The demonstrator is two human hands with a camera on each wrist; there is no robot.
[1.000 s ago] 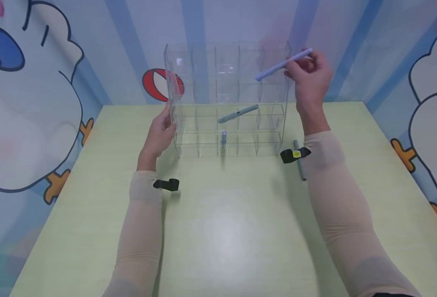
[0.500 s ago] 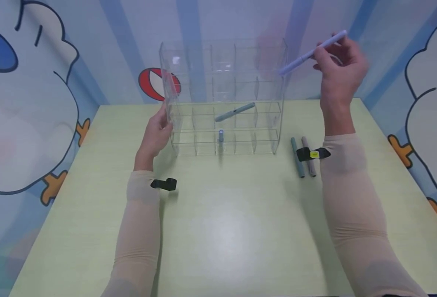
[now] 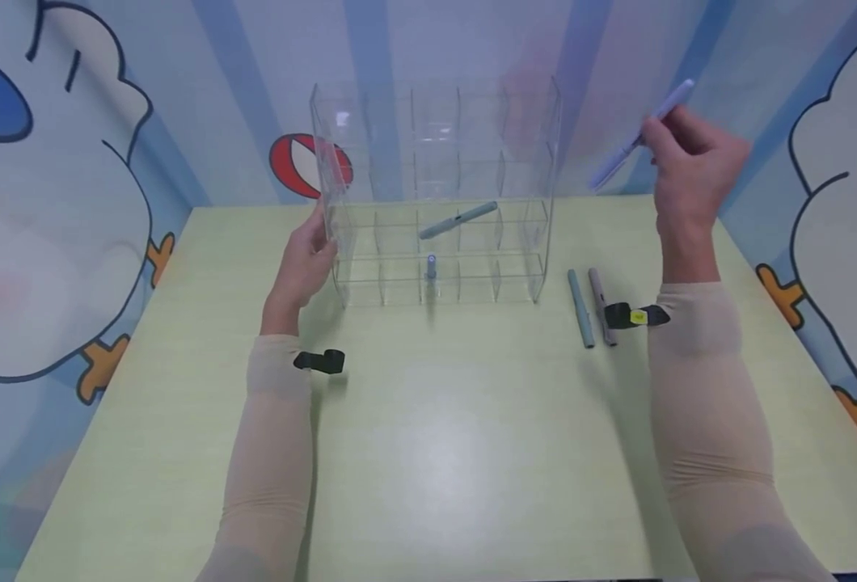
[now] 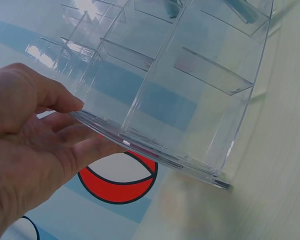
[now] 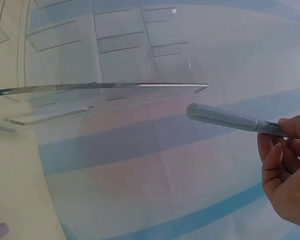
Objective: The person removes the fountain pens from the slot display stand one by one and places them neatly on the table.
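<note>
A clear acrylic rack (image 3: 483,256) with stepped rows of compartments stands on the table. My left hand (image 3: 303,263) grips its left side panel, thumb on one face and fingers on the other, as the left wrist view shows. To the right of the rack and above the table, my right hand (image 3: 701,170) pinches a lavender capped pen (image 3: 618,163), held slanting. The right wrist view has this pen (image 5: 225,117) apart from the rack's side panel (image 5: 140,90). A blue pen (image 3: 432,267) stands in a front-row compartment. One grey-teal pen (image 3: 459,220) leans diagonally in the row behind.
Right of the rack, a teal pen (image 3: 581,309) and a greyish-mauve pen (image 3: 601,299) lie side by side on the table (image 3: 443,453). The right wrist strap partly overlaps the mauve one. A cartoon-printed wall (image 3: 239,97) rises close behind the rack.
My right hand has moved right, away from the rack's upper right corner, with the lavender pen, then slightly lower. The mauve pen has come into sight. My left hand keeps its grip.
</note>
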